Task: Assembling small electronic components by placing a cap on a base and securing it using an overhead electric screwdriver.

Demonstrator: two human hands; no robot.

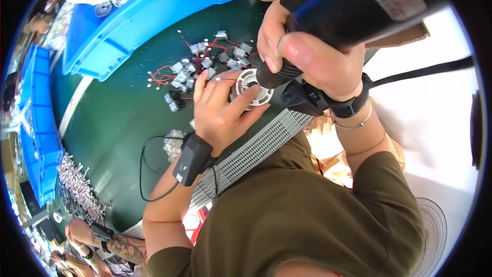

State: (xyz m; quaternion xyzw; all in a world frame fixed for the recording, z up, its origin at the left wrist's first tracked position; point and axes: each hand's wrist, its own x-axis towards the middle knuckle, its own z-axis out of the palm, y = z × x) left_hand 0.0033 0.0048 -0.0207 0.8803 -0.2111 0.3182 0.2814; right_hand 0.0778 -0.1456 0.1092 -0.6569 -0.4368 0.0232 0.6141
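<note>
My left hand (219,106) steadies a round white plastic housing (262,97) over the green table, its fingers around the rim and one fingertip on the inside. A short red wire with a white plug lies by the housing's edge. In my right hand (328,66) is a thick black electric screwdriver (333,7), tilted so that its nose (271,76) points down into the housing. The nose hides whatever its tip touches. Just beyond my left hand, several small grey motors (183,73) with red wires lie in a loose heap.
A large blue bin (123,38) stands at the back, another blue bin (43,123) at the left. Many small wired parts (77,184) are piled near it. A perforated metal strip (261,141) runs along the near edge. Another person's hand (79,232) is at lower left.
</note>
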